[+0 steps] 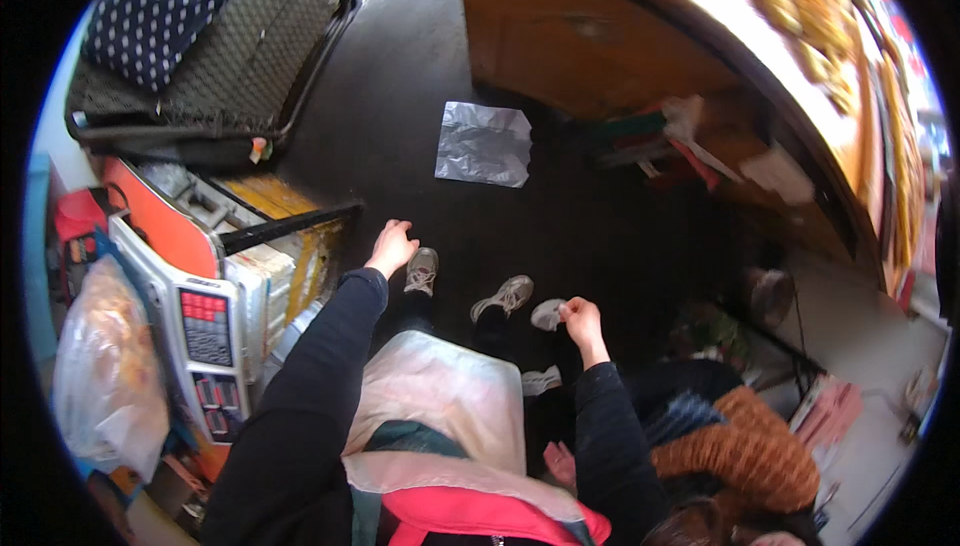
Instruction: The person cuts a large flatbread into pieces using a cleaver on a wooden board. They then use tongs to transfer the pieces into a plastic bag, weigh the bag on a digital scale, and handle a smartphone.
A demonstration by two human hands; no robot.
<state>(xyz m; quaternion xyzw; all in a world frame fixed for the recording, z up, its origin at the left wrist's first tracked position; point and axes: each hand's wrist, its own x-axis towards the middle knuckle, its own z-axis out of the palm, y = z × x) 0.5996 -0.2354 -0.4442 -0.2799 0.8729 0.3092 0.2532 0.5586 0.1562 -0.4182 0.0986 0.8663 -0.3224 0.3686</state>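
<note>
My left hand (pixel 393 246) is held over the dark floor, fingers partly curled, with nothing seen in it. My right hand (pixel 583 321) is above the floor at the right, thumb and fingertips together; a pale shoe tip (pixel 549 315) shows beside them, and whether the fingers pinch something small cannot be told. A crumpled silvery sheet (pixel 484 144) lies on the floor ahead of both hands. My apron (pixel 442 396), pale with a red part, hangs below the hands, over my dark trousers and light laced sneakers (pixel 504 298).
At the left stand a mesh-seated chair (pixel 262 58) with a dotted cushion (pixel 159 17), a digital scale (pixel 206 328), and a filled plastic bag (pixel 112 373). A wooden counter (pixel 585 43) runs along the right. Another person in an orange-brown knit (pixel 750 448) is close at my lower right.
</note>
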